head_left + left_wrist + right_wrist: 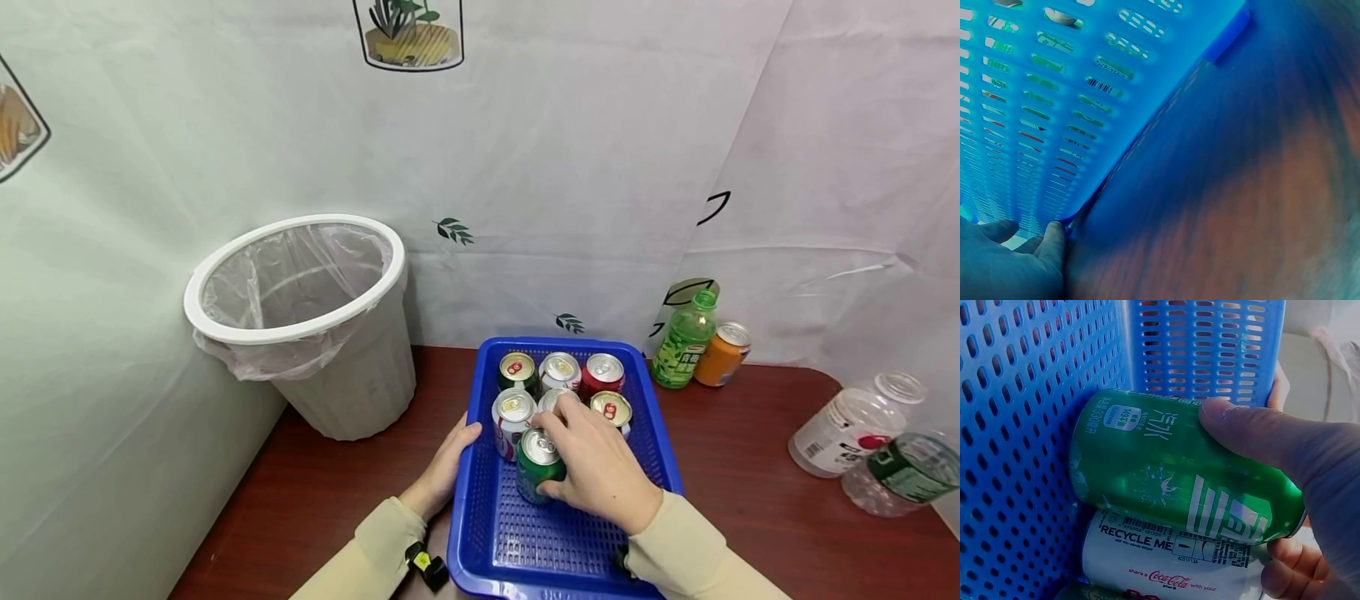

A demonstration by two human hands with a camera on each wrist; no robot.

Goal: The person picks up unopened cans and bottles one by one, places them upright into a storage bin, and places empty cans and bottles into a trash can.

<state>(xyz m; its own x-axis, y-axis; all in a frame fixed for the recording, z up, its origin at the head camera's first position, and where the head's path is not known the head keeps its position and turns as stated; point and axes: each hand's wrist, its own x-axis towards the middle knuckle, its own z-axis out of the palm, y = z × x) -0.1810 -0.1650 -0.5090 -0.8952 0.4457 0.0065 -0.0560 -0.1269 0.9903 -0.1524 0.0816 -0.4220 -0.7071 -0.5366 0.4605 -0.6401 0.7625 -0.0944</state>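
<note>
Green can (537, 481): inside the basket, in front of the other cans and just beside a white can (507, 435); whether its base touches the basket floor cannot be told.
Right hand (602, 468): grips the green can, thumb on one side and fingers on the other.
Basket (543, 537): blue, perforated, on the table; besides the green can, six cans stand in two rows towards its far end, one partly hidden by the right hand.
Left hand (441, 468): rests against the basket's left side, fingers extended along the outer wall.
Bin (348, 392): grey, white-rimmed, lined with a clear bag, left of the basket.
Right of basket: a green bottle (681, 348) beside an orange can (720, 360); nearer, a clear jar (840, 433) and a tilted clear bottle (905, 473).
Table (735, 467): reddish-brown.
</note>
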